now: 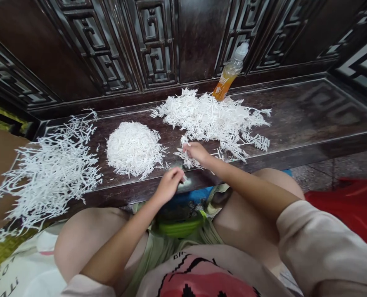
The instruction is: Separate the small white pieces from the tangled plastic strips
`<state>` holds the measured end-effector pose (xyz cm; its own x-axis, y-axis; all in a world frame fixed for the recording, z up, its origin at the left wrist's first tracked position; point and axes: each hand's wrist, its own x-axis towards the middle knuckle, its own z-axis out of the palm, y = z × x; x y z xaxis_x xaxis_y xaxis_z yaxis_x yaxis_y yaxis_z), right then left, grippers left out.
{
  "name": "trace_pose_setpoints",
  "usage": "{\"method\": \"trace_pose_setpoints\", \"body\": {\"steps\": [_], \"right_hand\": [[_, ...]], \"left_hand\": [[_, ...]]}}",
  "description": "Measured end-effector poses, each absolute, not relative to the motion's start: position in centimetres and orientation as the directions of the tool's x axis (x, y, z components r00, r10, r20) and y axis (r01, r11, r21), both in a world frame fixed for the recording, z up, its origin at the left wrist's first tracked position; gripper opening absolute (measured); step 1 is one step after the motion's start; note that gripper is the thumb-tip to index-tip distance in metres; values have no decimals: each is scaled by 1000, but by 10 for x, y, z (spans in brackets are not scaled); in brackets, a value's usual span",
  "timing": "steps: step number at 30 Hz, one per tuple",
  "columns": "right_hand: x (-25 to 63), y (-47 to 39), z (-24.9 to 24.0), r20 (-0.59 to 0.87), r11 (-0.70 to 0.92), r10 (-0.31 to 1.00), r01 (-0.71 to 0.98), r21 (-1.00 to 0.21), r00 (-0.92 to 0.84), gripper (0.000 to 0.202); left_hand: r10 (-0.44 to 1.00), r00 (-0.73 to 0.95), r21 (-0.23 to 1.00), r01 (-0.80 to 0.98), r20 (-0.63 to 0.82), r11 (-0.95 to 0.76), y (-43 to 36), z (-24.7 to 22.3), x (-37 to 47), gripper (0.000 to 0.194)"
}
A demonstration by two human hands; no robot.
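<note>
So it's white branchy plastic-looking bits all over a dark, glossy wooden bench (301, 109). The right hand (197, 153) is curled with thumb and fingertips closed on a white sprig (185, 141), right over a small loose cluster (189, 161) near the bench's front edge. The left hand (170, 185) is pinched closed too, a thin white sliver (185, 179) poking out at the tips (too small to make out its shape).

Three bigger piles: a stringy, antler-like tangle (53, 169) on the left, a tidy round mound (135, 148) of short spiky bits in the middle, and a sprawling feathery heap (214, 117) beyond the right hand. Just behind that heap there's a clear bottle (228, 76) of orange liquid, leaning in view, against carved, squared-off lattice panels (155, 45).
</note>
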<state>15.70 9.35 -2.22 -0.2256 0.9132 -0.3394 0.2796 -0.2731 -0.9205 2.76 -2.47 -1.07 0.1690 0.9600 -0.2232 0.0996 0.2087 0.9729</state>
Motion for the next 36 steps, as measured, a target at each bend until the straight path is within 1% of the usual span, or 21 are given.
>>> {"method": "trace_pose_setpoints", "body": {"steps": [2,4,6,8,11,18,22,26,31,34,36], "right_hand": [[146,79,-18,-364,-285,874,267,-921,-321,30],[141,71,-15,-365,-279,850,263,-924,-381,30],[142,70,-12,-361,-277,847,255,-927,-391,29],[145,72,-11,-361,-282,850,247,-927,-385,29],[146,75,-11,-372,-291,845,254,-923,-384,29],[143,72,-17,-351,-265,810,241,-934,-469,28],[144,70,-20,-354,-258,772,248,-934,-528,30],[143,67,-19,-350,-238,720,260,-936,-599,33],[141,64,-17,-357,-218,731,296,-930,-582,36],[141,63,-19,-363,-207,734,320,-925,-574,35],[141,64,-21,-344,-182,764,330,-926,-546,35]], "left_hand": [[938,67,924,-160,-341,347,-10,-17,19,13],[899,18,839,-352,-438,416,-3,-22,13,11],[863,8,768,-451,-506,455,-3,-26,12,9],[835,15,719,-500,-549,482,-5,-28,14,8],[811,75,680,-504,-580,533,-7,-29,17,11],[849,235,751,-397,-473,528,-7,-28,20,23],[861,212,787,-350,-462,509,-9,-29,22,26],[855,207,777,-358,-475,518,-11,-32,25,27],[825,272,718,-406,-495,565,-13,-35,28,28],[819,273,706,-416,-504,573,-14,-33,29,28],[822,260,708,-418,-507,569,-14,-32,30,28]]}}
